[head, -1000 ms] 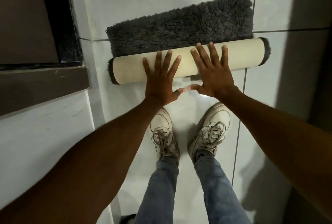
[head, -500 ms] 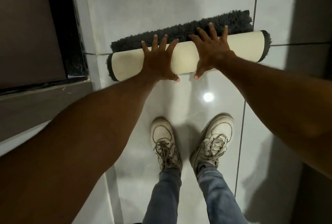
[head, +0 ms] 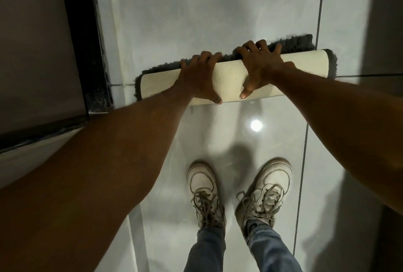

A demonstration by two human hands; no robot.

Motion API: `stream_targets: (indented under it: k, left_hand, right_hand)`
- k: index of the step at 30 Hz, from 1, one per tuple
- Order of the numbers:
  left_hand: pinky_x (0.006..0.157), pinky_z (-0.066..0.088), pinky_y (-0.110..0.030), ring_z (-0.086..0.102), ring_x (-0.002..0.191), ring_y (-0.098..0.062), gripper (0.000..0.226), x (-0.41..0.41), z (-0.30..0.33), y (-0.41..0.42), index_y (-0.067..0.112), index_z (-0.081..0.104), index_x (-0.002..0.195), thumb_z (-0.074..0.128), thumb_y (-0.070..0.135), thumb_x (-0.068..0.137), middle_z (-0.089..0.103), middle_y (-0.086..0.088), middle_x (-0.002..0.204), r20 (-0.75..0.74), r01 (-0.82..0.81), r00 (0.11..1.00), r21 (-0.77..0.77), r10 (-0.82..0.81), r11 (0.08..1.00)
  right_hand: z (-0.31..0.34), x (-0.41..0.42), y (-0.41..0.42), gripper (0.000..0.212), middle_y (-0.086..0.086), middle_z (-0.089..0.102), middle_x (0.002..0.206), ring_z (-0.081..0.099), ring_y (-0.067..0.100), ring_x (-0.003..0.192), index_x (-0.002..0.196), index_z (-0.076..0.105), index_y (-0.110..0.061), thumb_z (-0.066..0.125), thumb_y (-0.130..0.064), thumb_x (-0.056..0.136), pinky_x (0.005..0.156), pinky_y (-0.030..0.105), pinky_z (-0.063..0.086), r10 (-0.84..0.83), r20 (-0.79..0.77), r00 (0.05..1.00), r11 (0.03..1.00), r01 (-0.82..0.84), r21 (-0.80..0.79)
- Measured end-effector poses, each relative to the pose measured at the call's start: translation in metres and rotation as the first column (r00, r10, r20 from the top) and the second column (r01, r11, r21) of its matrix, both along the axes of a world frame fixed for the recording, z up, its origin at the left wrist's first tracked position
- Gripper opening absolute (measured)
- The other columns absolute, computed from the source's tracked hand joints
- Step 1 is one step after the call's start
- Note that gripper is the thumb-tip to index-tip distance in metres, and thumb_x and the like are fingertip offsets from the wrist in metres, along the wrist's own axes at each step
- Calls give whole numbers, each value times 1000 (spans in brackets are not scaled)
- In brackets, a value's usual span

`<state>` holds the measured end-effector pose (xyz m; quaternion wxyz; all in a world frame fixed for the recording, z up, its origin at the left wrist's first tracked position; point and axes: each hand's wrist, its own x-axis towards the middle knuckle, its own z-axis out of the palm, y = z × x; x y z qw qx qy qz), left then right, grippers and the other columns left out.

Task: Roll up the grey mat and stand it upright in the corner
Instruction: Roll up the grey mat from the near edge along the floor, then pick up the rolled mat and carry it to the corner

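Where both hands (head: 231, 75) grip, shaggy grey mat (head: 305, 64), cream ribbed cylinder.

grey mat (head: 231, 80) rolled, lying on tiled floor (head: 196, 10) | left hand (head: 199, 77), right hand (head: 260, 67) curled over roll | likely fully wound

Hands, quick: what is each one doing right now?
Left hand: fingers curled over the rolled grey mat, gripping it.
Right hand: gripping the same mat.
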<state>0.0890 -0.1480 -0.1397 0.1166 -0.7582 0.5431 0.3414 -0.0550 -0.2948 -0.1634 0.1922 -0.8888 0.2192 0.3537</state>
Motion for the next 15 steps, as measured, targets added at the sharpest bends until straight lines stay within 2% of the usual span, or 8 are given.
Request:
stream_targets:
  k: [3, 5, 9, 11, 13, 15]
  left_hand:
    - [108, 42, -57, 48, 131, -35, 129, 1, 0, -3, 22, 33, 153, 92, 66, 47, 46, -10, 145, -7, -10, 1000, 35, 10, 999]
    - [104, 47, -52, 54, 123, -34, 119, 3, 9, -9, 19, 42, 144, 94, 62, 45, 51, -11, 138, -41, -38, 998, 60, 41, 997]
    - [93, 54, -47, 67, 106, -33, 104, -3, 44, -4, 20, 48, 132, 98, 47, 46, 66, -8, 122, -112, -117, 986, 50, 122, 992]
    - [95, 53, -47, 66, 106, -32, 102, -7, 67, 4, 24, 47, 132, 98, 46, 46, 67, -5, 121, -120, -160, 979, 28, 162, 987]
    - [95, 51, -45, 65, 106, -32, 103, -2, 104, 5, 26, 48, 133, 97, 46, 44, 68, -4, 120, -132, -222, 967, -11, 219, 975]
    - [95, 49, -43, 66, 107, -32, 105, 6, 139, 0, 29, 48, 133, 96, 47, 41, 70, -2, 118, -170, -312, 937, -6, 306, 950]
  right_hand:
    - [8, 5, 2, 124, 6, 43, 140, 35, 35, 135, 145, 43, -25, 92, -65, 39, 106, 73, 27, -25, -70, 997, 999, 23, -26]
    - [22, 13, 5, 121, 8, 41, 140, 35, 36, 135, 143, 47, -22, 92, -63, 40, 106, 73, 28, -44, -131, 990, 997, 35, -66]
    - [69, 10, 24, 101, 10, 54, 138, 42, 38, 137, 140, 49, -18, 91, -49, 55, 112, 81, 14, -154, -145, 977, 986, 141, -92]
    - [104, -2, 37, 92, 9, 56, 141, 40, 37, 141, 142, 48, -19, 89, -41, 63, 114, 82, 9, -225, -41, 974, 970, 220, -105]
    - [159, -9, 54, 87, 13, 50, 150, 32, 39, 149, 145, 47, -16, 86, -24, 67, 118, 77, 7, -302, 141, 943, 934, 322, -154]
    - [212, -14, 73, 77, 21, 47, 154, 31, 42, 151, 144, 51, -8, 78, -5, 72, 123, 69, 16, -372, 359, 856, 895, 433, -104]
